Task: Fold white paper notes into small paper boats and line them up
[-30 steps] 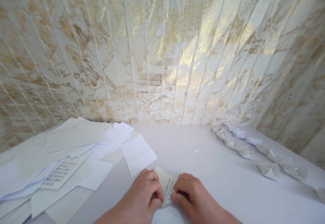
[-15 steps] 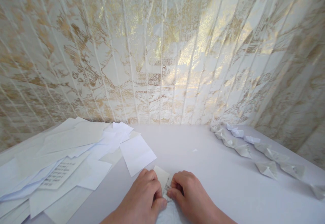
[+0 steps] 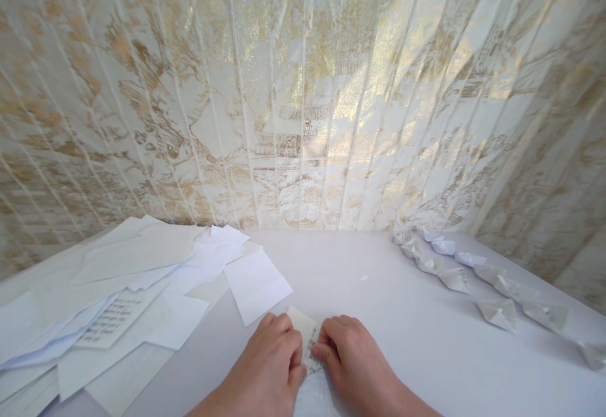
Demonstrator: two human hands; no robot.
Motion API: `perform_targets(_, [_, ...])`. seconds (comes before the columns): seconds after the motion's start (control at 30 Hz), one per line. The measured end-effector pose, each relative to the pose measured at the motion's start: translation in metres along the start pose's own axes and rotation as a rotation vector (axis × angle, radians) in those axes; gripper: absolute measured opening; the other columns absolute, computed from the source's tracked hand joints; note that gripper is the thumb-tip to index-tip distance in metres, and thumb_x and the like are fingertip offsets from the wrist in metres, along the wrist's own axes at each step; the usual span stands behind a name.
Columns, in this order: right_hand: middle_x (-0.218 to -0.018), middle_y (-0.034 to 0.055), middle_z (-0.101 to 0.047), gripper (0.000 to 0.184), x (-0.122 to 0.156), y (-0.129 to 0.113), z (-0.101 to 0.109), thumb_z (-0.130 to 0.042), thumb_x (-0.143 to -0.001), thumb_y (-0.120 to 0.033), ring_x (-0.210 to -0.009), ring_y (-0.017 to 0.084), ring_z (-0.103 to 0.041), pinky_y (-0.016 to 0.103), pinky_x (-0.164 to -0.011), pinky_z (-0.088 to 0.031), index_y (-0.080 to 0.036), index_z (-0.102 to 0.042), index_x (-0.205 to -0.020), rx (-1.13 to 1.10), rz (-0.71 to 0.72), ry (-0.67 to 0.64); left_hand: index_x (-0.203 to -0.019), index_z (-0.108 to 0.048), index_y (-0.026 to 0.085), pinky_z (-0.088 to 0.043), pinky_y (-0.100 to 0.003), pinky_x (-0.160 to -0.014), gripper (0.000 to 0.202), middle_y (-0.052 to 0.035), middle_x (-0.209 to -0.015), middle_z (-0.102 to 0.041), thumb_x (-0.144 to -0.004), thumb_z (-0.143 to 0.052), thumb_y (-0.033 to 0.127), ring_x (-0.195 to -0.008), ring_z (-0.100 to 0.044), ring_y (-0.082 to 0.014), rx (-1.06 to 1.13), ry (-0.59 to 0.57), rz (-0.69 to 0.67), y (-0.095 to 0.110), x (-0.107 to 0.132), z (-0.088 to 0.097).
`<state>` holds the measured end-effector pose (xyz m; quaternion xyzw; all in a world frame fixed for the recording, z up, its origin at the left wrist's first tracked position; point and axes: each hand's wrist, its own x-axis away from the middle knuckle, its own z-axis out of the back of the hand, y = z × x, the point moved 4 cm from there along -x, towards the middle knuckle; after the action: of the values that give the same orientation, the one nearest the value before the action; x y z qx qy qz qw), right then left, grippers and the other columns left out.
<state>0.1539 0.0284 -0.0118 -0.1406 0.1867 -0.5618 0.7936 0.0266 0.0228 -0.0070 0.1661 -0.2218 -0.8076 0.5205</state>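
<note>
Between my hands, close to the near side of the white table, is a small folded sheet of paper (image 3: 303, 325) with dark print along its right side. My left hand (image 3: 273, 360) grips its left edge, fingers curled and thumb pressed in. On the other edge my right hand (image 3: 349, 354) is closed too, thumb against the printed part. The fingers cover much of the paper's sides. Below the hands a pale, crinkled patch (image 3: 318, 398) shows; what it is I cannot tell.
Loose sheets of paper (image 3: 137, 259) lie heaped on the left, one bearing printed lines. A single white sheet (image 3: 258, 286) lies at the heap's right edge. Several folded paper boats (image 3: 498, 313) stand in rows on the right. A patterned curtain (image 3: 303, 101) hangs behind the table (image 3: 341, 256).
Both hands keep their hold on the folded paper. My left thumb has drawn slightly left and up, and my right thumb has shifted a little upward.
</note>
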Motion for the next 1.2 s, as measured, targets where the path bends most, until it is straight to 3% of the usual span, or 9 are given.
perform_targets(0.23, [-0.068,0.0016,-0.062,0.012,0.0,0.0,-0.002,-0.055,-0.076,-0.01,-0.069,0.017,-0.055,0.025,-0.064,-0.035,-0.017,-0.056,-0.065,0.018,0.023,-0.004,-0.07,-0.045,0.02,-0.036,-0.026,-0.068,0.023,0.0013,-0.077,-0.052,-0.057,-0.041,0.002,-0.077,-0.048,-0.0161,0.089,-0.085,0.045,-0.007,-0.003,0.01])
perform_targets(0.37, [-0.069,0.0022,-0.063,0.012,0.0,-0.001,-0.003,-0.055,-0.075,-0.01,-0.07,0.018,-0.056,0.025,-0.063,-0.036,-0.017,-0.057,-0.066,0.031,0.017,-0.008,-0.065,-0.045,0.02,-0.034,-0.027,-0.065,0.009,0.0019,-0.069,-0.051,-0.066,-0.043,0.011,-0.074,-0.047,-0.0169,0.074,-0.045,0.049,-0.006,-0.007,0.007])
perform_targets(0.47, [-0.068,0.0019,-0.063,0.013,-0.001,-0.002,-0.001,-0.054,-0.075,-0.009,-0.069,0.017,-0.056,0.025,-0.063,-0.036,-0.017,-0.058,-0.066,0.027,0.014,-0.011,-0.066,-0.045,0.02,-0.034,-0.028,-0.065,0.006,0.0017,-0.068,-0.05,-0.065,-0.049,0.016,-0.074,-0.047,-0.0183,0.053,0.003,0.071,-0.005,-0.008,0.003])
perform_targets(0.9, [-0.079,0.008,-0.059,0.003,0.004,-0.001,-0.005,-0.053,-0.077,-0.018,-0.074,0.024,-0.052,0.034,-0.066,-0.036,-0.015,-0.055,-0.078,0.236,0.091,0.059,-0.067,-0.044,0.019,-0.032,-0.032,-0.069,0.012,-0.001,-0.075,-0.053,-0.065,-0.051,0.009,-0.077,-0.046,-0.0202,-0.025,0.06,0.028,-0.002,-0.002,-0.005])
perform_targets(1.2, [-0.082,0.0088,-0.058,0.003,0.009,0.007,0.005,-0.053,-0.08,-0.017,-0.077,0.026,-0.052,0.038,-0.067,-0.037,-0.016,-0.054,-0.081,0.277,0.071,0.009,-0.067,-0.041,0.019,-0.031,-0.032,-0.07,0.015,-0.0006,-0.078,-0.051,-0.065,-0.05,0.008,-0.079,-0.044,-0.0195,-0.003,-0.015,0.047,-0.002,0.0,-0.003])
